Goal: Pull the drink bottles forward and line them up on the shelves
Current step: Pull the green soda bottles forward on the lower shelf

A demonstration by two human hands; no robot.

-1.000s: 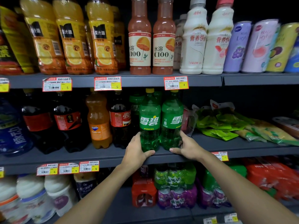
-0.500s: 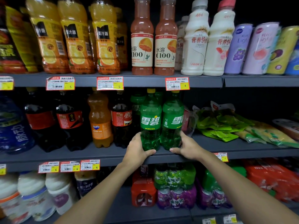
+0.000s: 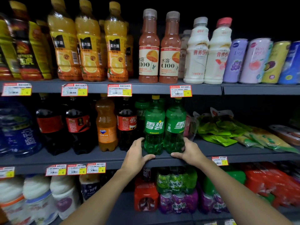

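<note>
Two green soda bottles (image 3: pixel 155 127) upright at the front edge of the middle shelf (image 3: pixel 97 155), left hand (image 3: pixel 136 155) and right hand (image 3: pixel 189 153) each curled round one base. Likely full, heavy, slick: grip low.

At centre, the fingers of my left hand (image 3: pixel 135 157) are hidden behind the left green bottle (image 3: pixel 154 127), and those of my right hand (image 3: pixel 190 153) behind the right green bottle (image 3: pixel 175 125). Of a third green bottle (image 3: pixel 140 112) behind them I see only a sliver. The left edge cuts the blue jug (image 3: pixel 16 127), the right edge a blue can (image 3: pixel 292 62). I cannot read the small print on the price tags (image 3: pixel 119 90).
</note>
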